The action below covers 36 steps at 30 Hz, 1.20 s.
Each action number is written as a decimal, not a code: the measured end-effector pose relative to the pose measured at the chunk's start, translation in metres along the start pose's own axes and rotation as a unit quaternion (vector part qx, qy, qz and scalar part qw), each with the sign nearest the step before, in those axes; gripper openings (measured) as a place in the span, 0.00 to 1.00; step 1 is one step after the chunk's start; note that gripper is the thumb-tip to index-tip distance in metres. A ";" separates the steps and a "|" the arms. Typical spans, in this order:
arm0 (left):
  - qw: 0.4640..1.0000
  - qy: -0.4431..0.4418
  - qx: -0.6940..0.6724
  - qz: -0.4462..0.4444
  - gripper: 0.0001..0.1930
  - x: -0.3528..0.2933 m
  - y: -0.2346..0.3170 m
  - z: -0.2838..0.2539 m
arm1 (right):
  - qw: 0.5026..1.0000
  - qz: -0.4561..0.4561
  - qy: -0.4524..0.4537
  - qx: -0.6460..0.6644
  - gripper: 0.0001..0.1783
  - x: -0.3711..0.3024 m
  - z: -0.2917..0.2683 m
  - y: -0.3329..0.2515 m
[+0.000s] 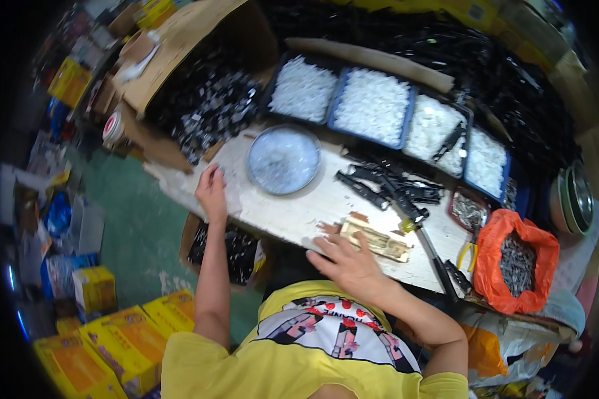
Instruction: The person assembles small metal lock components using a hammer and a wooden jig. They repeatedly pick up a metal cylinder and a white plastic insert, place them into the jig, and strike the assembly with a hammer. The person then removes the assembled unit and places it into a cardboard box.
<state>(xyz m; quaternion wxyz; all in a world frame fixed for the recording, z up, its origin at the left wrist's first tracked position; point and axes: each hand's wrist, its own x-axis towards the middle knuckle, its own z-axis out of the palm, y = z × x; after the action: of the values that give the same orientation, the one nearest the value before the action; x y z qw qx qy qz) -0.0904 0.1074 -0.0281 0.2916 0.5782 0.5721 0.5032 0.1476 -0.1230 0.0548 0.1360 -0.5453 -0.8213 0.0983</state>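
Observation:
My left hand [211, 194] is at the bench's left edge, left of a round bowl [284, 159] with small pale pieces inside. Its fingers are bent together, and whatever they may hold is too small to make out. With fingers spread, my right hand [353, 266] is at the bench's front edge, its fingertips at a cream-coloured, grooved block fixture [374, 239]. Beyond the block lies a pile of black, elongated plastic parts [406, 189]. A hammer-like tool with a dark handle [436, 261] lies to the block's right.
Trays of small white pieces [371, 100] line the back. A cardboard box [180, 56] of dark shiny parts stands at the left. At the right are an orange bag [489, 286] of metal pieces and stacked bowls [571, 199]. Yellow boxes [123, 342] sit on the floor.

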 end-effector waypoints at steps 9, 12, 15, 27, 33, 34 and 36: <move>0.996 0.011 -0.089 0.010 0.07 -0.005 -0.006 0.000 | 0.975 0.147 0.164 -0.011 0.08 -0.039 -0.021 0.022; 0.996 0.007 -0.085 0.021 0.08 -0.004 -0.001 0.000 | 0.936 0.297 0.178 -0.069 0.09 -0.098 -0.042 0.038; 0.996 0.002 -0.078 0.035 0.08 -0.004 0.000 -0.001 | 0.881 0.430 0.108 -0.164 0.13 -0.155 -0.045 0.049; 0.994 -0.001 -0.079 0.073 0.08 0.006 -0.025 0.005 | 0.858 0.459 0.095 -0.210 0.15 -0.205 -0.020 0.064; 0.993 0.002 -0.101 0.055 0.08 0.008 -0.021 0.008 | 0.866 0.415 0.167 -0.226 0.12 -0.214 -0.015 0.067; 0.994 0.005 -0.096 0.052 0.08 0.011 -0.019 0.004 | 0.867 0.410 0.177 -0.222 0.12 -0.215 -0.014 0.068; 0.993 0.009 -0.105 0.054 0.08 0.015 -0.030 0.008 | 0.871 0.395 0.196 -0.216 0.13 -0.217 -0.013 0.067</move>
<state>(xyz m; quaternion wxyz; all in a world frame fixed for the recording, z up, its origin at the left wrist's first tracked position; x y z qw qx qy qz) -0.0961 0.1287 -0.0540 0.3178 0.5699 0.4867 0.5809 0.2904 -0.2971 0.0210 0.1226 -0.8482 -0.4943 -0.1452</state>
